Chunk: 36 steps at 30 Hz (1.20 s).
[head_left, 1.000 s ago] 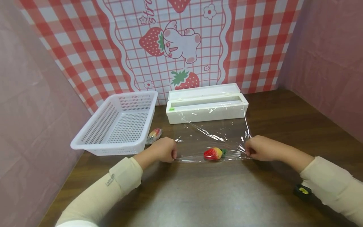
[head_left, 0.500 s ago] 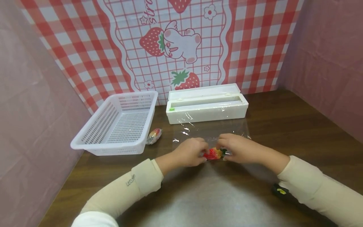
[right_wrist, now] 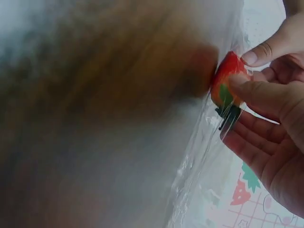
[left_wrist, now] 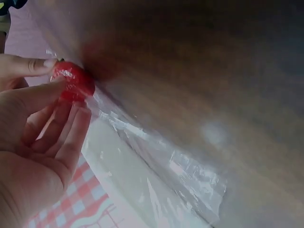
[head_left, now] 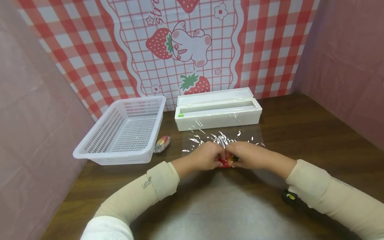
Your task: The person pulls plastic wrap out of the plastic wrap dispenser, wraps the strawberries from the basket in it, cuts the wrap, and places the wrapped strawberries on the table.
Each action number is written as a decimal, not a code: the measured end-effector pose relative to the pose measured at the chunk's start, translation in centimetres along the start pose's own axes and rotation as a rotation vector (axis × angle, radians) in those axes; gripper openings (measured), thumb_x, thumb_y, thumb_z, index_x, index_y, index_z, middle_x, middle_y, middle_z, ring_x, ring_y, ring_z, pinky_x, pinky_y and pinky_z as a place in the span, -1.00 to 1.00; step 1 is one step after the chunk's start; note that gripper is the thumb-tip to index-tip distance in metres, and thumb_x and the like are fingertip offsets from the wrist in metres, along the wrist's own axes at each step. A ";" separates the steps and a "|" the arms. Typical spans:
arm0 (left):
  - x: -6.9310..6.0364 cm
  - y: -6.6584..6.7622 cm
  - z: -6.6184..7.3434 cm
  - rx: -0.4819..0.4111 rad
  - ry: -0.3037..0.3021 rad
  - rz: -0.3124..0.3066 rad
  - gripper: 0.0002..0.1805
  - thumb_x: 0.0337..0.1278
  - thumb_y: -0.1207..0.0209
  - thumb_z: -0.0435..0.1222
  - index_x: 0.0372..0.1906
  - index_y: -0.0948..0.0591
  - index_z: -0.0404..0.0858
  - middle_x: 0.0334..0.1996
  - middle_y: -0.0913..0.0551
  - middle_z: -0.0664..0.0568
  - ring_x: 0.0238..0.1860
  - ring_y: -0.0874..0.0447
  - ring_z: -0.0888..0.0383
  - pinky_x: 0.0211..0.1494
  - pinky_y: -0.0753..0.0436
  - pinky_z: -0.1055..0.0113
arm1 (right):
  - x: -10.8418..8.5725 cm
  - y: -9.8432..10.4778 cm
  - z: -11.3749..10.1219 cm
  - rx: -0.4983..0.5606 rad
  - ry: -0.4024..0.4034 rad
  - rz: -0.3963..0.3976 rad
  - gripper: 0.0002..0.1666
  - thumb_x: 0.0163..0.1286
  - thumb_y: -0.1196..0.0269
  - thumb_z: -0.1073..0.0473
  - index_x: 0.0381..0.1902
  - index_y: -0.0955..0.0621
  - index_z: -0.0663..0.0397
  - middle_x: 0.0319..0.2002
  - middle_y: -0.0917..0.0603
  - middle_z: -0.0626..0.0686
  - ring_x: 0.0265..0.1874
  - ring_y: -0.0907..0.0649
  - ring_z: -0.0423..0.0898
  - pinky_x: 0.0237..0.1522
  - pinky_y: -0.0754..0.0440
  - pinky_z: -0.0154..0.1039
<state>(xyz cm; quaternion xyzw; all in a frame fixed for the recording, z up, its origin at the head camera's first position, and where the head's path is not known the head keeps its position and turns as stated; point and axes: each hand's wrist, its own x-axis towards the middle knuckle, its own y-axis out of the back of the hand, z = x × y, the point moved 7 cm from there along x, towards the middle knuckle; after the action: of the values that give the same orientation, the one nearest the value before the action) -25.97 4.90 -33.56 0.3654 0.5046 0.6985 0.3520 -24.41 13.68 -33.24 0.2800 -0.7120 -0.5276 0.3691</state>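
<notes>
A red and yellow strawberry (head_left: 225,162) with a green leafy end lies between both hands, with clear film over it. The left hand (head_left: 207,156) pinches its red end; in the left wrist view, thumb and fingers of the left hand (left_wrist: 42,137) curl round the strawberry (left_wrist: 73,83). The right hand (head_left: 247,155) holds the leafy end; in the right wrist view, the right hand (right_wrist: 275,109) has its thumb on the strawberry (right_wrist: 230,78) and fingers behind it. Crinkled film (head_left: 222,138) runs from the hands back to a white dispenser box (head_left: 219,119) with its lid up.
A white perforated basket (head_left: 120,154) stands at the left. Beside its right edge lies a film-wrapped red and yellow piece (head_left: 162,144). A black object with a yellow-green patch (head_left: 289,196) is by the right sleeve. A checked cloth (head_left: 264,50) hangs behind the box.
Both hands have moved inward from the film's two corners to the strawberry. The film, stretched flat before, is now bunched around it, and the hands have come together.
</notes>
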 end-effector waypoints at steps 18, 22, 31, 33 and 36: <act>0.9 -0.1 -3.2 -0.297 0.099 -0.108 -0.91 0.07 -0.37 -0.28 -0.35 -0.72 -0.22 -0.45 -0.73 0.14 -0.42 -0.62 0.38 -0.23 -0.57 0.53 | -0.1 0.3 2.4 0.339 -0.081 -0.069 -0.89 0.28 -0.33 0.31 -0.27 -0.62 0.03 -0.42 -0.65 -0.18 -0.42 -0.60 -0.29 -0.33 -0.64 -0.30; 1.4 -0.3 -3.7 -0.315 0.111 -0.143 -0.87 0.06 -0.39 -0.29 -0.30 -0.71 -0.24 -0.40 -0.75 0.10 -0.38 -0.65 0.37 -0.20 -0.58 0.54 | 0.0 0.3 3.1 0.342 -0.121 -0.079 -0.89 0.31 -0.34 0.17 -0.24 -0.64 0.04 -0.37 -0.65 -0.18 -0.39 -0.59 -0.27 -0.30 -0.64 -0.28; 2.9 -0.5 -5.5 -0.267 0.178 -0.214 -0.85 0.28 -0.21 -0.29 -0.19 -0.72 -0.25 -0.31 -0.74 0.08 -0.26 -0.63 0.26 -0.13 -0.55 0.46 | 0.7 0.3 4.3 0.169 -0.087 -0.037 -0.91 0.35 -0.25 0.29 -0.31 -0.69 0.15 -0.41 -0.50 -0.12 -0.41 -0.48 -0.23 -0.35 -0.53 -0.25; 3.3 -0.4 -5.7 -0.215 0.173 -0.214 -0.82 0.28 -0.19 -0.29 -0.16 -0.74 -0.27 -0.28 -0.75 0.05 -0.23 -0.66 0.23 -0.09 -0.55 0.46 | 1.0 0.3 4.4 0.122 -0.064 -0.028 -0.88 0.35 -0.22 0.31 -0.39 -0.67 0.15 -0.46 -0.46 -0.12 -0.45 -0.46 -0.22 -0.39 -0.49 -0.24; 3.9 -0.2 -5.9 -0.145 0.174 -0.210 -0.81 0.28 -0.18 -0.32 -0.15 -0.74 -0.30 -0.26 -0.76 0.00 -0.19 -0.68 0.16 -0.07 -0.57 0.43 | 1.6 0.1 4.7 0.066 -0.074 -0.027 -0.82 0.35 -0.21 0.30 -0.48 -0.63 0.14 -0.51 -0.42 -0.09 -0.49 -0.42 -0.19 -0.43 -0.45 -0.21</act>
<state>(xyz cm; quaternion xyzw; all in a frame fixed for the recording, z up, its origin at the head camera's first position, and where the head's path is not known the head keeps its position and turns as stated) -32.90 5.70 -34.50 0.2223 0.5167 0.7216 0.4037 -29.20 15.03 -33.59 0.2821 -0.7384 -0.5188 0.3257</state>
